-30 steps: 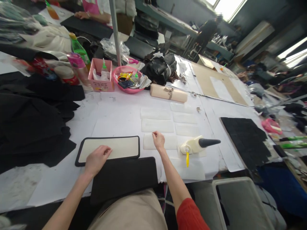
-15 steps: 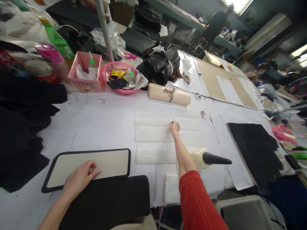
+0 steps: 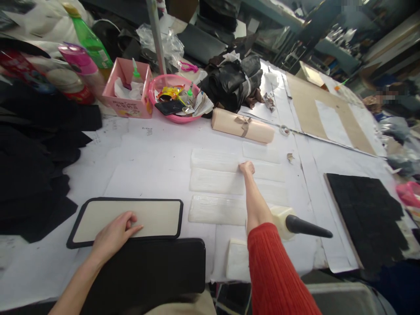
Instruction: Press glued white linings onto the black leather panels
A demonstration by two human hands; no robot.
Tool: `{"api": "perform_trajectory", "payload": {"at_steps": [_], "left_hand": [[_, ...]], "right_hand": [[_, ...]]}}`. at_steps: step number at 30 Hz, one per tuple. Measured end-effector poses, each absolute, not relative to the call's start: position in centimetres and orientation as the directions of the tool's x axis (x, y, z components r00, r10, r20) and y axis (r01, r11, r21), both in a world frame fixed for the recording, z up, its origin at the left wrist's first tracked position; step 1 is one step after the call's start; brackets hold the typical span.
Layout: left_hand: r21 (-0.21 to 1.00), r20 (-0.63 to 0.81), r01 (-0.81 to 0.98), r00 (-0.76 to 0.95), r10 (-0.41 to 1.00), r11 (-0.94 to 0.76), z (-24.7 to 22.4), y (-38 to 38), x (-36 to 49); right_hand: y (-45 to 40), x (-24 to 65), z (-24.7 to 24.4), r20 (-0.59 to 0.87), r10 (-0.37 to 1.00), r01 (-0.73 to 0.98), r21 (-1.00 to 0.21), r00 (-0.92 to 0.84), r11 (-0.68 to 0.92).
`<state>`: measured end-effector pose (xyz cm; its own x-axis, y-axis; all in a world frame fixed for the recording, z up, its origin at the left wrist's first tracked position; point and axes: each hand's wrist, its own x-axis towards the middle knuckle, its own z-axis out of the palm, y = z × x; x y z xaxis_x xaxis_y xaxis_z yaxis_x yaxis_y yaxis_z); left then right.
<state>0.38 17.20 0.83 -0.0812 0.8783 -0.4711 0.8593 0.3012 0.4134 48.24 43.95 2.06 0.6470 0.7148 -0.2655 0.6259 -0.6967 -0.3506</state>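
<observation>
My left hand (image 3: pixel 115 232) rests on a cream panel with a black border (image 3: pixel 160 218); its fingers are loosely curled, the thumb stands apart, and nothing is held. Below it lies a plain black panel (image 3: pixel 157 271) with rounded corners. My right hand (image 3: pixel 247 167) is stretched forward and closed, fingertips down at the ends of rows of translucent, plastic-looking strips (image 3: pixel 216 181). Whatever the fingers pinch, if anything, is too small to make out. Beside my right forearm is a cream container with a long dark tapered part (image 3: pixel 308 226), partly hidden by the arm.
A rolled pale-pink bundle (image 3: pixel 243 126) lies behind the strips. Further left stand a pink basin (image 3: pixel 170 117) of small items and a pink box (image 3: pixel 127 105). Dark pieces (image 3: pixel 33 175) pile up at left; a black-covered board (image 3: pixel 364 214) lies right. A metal pole (image 3: pixel 156 39) rises behind.
The view has turned a little, so most things sit further right in the picture. Both hands hold nearly the same places, the left on the bordered panel and the right at the strips.
</observation>
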Motion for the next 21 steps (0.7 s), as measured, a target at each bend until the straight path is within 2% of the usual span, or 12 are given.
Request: {"api": "perform_trajectory", "payload": {"at_steps": [5,7,9,11,14,18,21], "left_hand": [[0.391,-0.449,0.88,-0.071,0.89,0.268,1.9,17.3,0.8],[0.397,-0.439,0.883,-0.054,0.897,0.248,2.2,17.2,1.0],[0.403,-0.426,0.882,-0.055,0.903,0.244,2.5,17.2,1.1],[0.404,-0.413,0.88,-0.069,0.908,0.25,2.8,17.1,1.2],[0.429,-0.382,0.87,-0.068,0.922,0.242,3.1,17.0,1.2],[0.526,-0.336,0.819,-0.047,0.941,0.229,3.9,16.3,1.1],[0.605,-0.214,0.779,-0.04,0.976,0.165,4.8,15.1,2.2]], "right_hand": [[42.5,48.2,5.3,-0.27,0.8,0.581,-0.57,0.535,-0.581],[41.3,47.8,7.4,-0.261,0.851,0.524,-0.694,0.456,-0.494],[39.9,47.0,9.9,-0.231,0.896,0.379,-0.845,0.38,-0.379],[38.1,46.0,12.7,-0.194,0.925,0.187,-0.946,0.327,-0.265],[34.7,44.0,17.3,-0.145,0.959,0.029,-0.987,0.245,-0.157],[29.0,41.4,23.1,-0.016,0.99,-0.034,-0.999,0.137,-0.012],[24.2,39.9,26.6,0.032,0.994,-0.061,-0.997,0.108,0.039]]}}
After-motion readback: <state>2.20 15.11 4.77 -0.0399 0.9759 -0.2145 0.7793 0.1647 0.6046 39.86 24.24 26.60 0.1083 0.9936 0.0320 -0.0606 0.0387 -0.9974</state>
